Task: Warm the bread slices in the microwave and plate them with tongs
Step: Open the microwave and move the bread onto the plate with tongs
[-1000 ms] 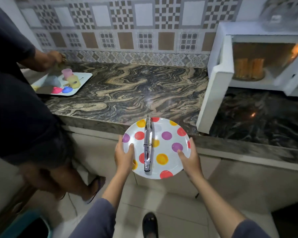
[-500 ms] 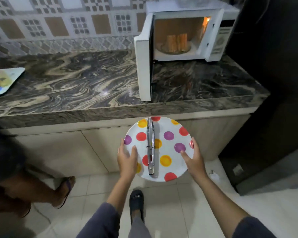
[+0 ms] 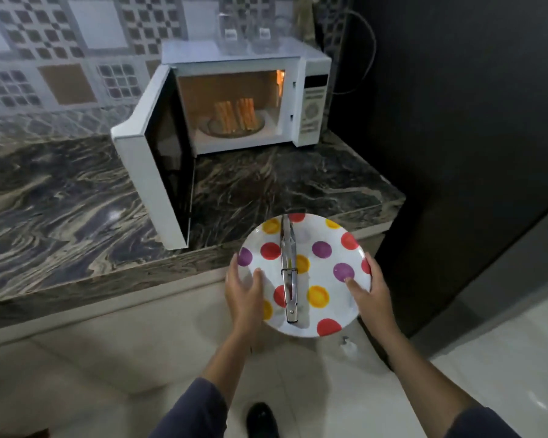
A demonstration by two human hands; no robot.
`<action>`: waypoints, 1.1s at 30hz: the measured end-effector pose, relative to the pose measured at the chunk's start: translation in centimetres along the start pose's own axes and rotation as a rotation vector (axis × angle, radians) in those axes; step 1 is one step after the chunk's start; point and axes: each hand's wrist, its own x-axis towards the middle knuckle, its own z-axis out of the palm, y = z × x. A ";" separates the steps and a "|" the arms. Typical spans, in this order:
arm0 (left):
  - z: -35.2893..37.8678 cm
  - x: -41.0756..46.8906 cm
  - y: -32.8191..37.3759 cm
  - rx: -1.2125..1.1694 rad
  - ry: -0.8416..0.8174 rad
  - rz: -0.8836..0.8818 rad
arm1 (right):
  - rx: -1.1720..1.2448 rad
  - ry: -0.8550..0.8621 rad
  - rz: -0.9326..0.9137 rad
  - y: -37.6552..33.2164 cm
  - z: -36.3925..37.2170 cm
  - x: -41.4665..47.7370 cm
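Both hands hold a spotted plate, tongs lying on it, in front of the open microwave.
The left hand and right hand reach forward from dark sleeves and grip opposite edges of the plate, thumbs pressed on top and fingers curled under the rim. The plate is held level beside the countertop edge, over the floor. The metal tongs lie closed along its middle, tips pointing away. The 2 groups of bread slices stand upright on the turntable inside the lit microwave, golden-brown, well apart from the plate. The door is swung wide to the left.
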 end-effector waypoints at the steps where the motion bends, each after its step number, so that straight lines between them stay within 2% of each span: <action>1: 1.1 1.3 0.6 -0.013 -0.010 0.006 | 0.003 0.007 -0.018 -0.4 0.1 1.8; 6: 5.6 8.8 2.8 -0.100 -0.005 -0.013 | 0.004 0.005 -0.011 -2.1 2.0 10.8; 8: 6.7 11.8 3.6 -0.101 -0.004 0.032 | -0.023 -0.007 -0.018 -2.8 3.1 14.1; 11: 7.7 15.8 4.3 -0.026 0.022 0.082 | -0.031 -0.061 -0.009 -3.7 4.6 18.5; 18: 9.8 24.0 5.1 0.096 0.162 0.028 | -0.105 -0.227 0.004 -3.5 8.9 29.4; 26: 12.4 29.3 3.8 0.178 0.296 -0.064 | -0.188 -0.468 -0.032 -2.9 12.5 39.5; 33: 13.9 30.8 3.7 0.425 0.312 -0.115 | -0.378 -0.504 -0.069 -1.8 13.7 42.8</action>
